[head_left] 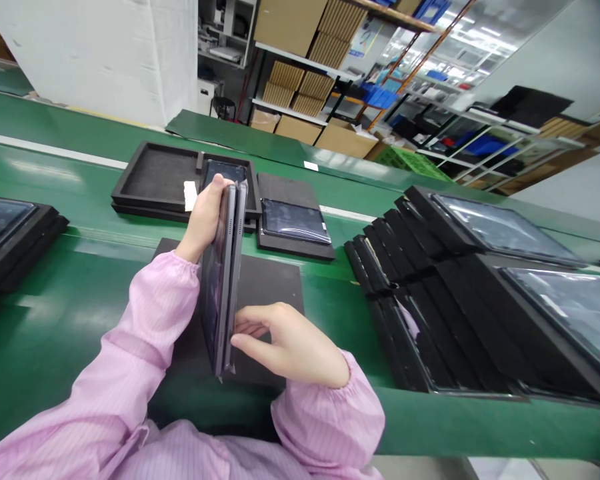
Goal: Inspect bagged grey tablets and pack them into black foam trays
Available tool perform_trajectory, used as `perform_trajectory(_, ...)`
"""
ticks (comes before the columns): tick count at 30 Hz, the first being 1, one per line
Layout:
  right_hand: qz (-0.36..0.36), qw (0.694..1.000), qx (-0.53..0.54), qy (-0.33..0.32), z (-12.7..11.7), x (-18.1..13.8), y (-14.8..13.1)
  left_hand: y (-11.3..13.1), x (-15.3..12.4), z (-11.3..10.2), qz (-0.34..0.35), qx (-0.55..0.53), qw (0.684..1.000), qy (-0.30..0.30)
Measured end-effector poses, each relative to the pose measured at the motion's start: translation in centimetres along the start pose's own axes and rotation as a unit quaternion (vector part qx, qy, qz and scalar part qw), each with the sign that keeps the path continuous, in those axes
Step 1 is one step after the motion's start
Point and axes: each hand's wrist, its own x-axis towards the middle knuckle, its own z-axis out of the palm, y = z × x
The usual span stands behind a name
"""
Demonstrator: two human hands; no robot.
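Observation:
Two dark grey tablets (pixel 226 287) stand on edge, side by side with a thin gap between them, over a black foam pad (pixel 275 280). My left hand (pixel 207 217) is closed around their far end, thumb on top. Lower down, my right hand (pixel 285 337) meets the face of the right-hand tablet, with bent fingers and the thumb at its near part; the fingertips are partly hidden. Thin clear film seems to stick out at that tablet's ends. Just beyond, a black foam tray (pixel 155 175) holds another tablet (pixel 225 171) in its right compartment.
A tablet (pixel 295 220) lies on a foam pad behind my right hand. Stacks of black foam trays with tablets (pixel 430 293) stand at the right, and another foam stack (pixel 20 247) at the left. The green conveyor (pixel 95 320) runs beneath. Shelves with cartons (pixel 300 87) stand behind.

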Motion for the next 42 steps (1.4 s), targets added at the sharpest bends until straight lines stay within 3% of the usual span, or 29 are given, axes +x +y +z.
perform_trajectory(20,0.007,1.0,0.015,0.019,-0.2,-0.1,0.1,0.3,-0.3,0.0,0.006,-0.017,1.0,-0.006)
perform_trajectory(28,0.039,0.996,-0.085,-0.008,0.6,0.6,0.2,-1.7,1.2,-1.3,-0.051,-0.005,0.998,0.045)
perform_trajectory(35,0.013,0.984,-0.169,-0.049,1.3,1.2,0.7,-2.7,1.7,-1.9,-0.06,-0.006,0.997,0.05)
perform_trajectory(42,0.001,0.986,-0.156,-0.059,0.7,0.8,0.6,-2.8,1.7,-1.7,-0.052,-0.024,0.997,0.042)
